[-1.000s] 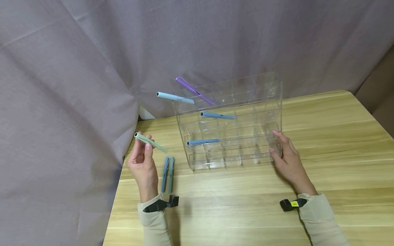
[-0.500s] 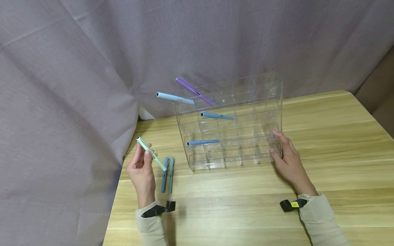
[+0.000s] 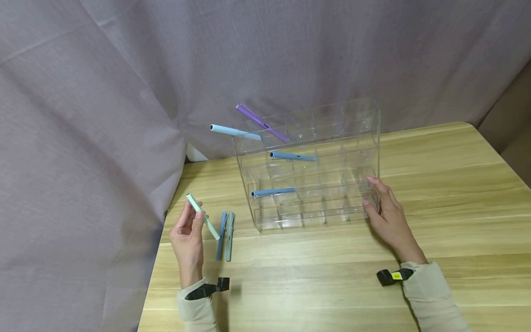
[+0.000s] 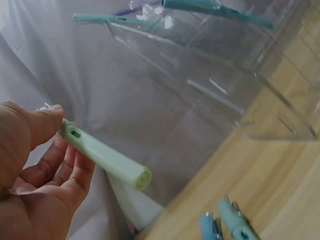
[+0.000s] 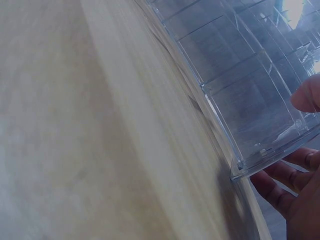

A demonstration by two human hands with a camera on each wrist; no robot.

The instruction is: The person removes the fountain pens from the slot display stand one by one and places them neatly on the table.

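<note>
My left hand [image 3: 188, 240] pinches a pale green pen [image 3: 210, 226] between thumb and fingers, above the table's left side. In the left wrist view the pen [image 4: 107, 155] points its blunt end away from the palm. Below it, a blue pen [image 3: 220, 244] and a grey-green pen [image 3: 230, 237] lie side by side on the table. A clear tiered organizer [image 3: 332, 215] stands to the right. My right hand [image 3: 388, 221] grips its lower right side. In the right wrist view the thumb [image 5: 307, 95] is over the front, with the other fingers outside the side wall.
Leaning in the organizer's left compartments are a purple pen [image 3: 257, 119], a light blue pen [image 3: 226, 130] and two blue pens, one higher [image 3: 286, 156] and one lower [image 3: 269, 192]. A grey curtain [image 3: 290, 55] hangs behind the wooden table [image 3: 315, 286].
My left hand has moved down and slightly left with the pale green pen, which has tilted to a steeper angle. The right hand and the organizer have stayed put.
</note>
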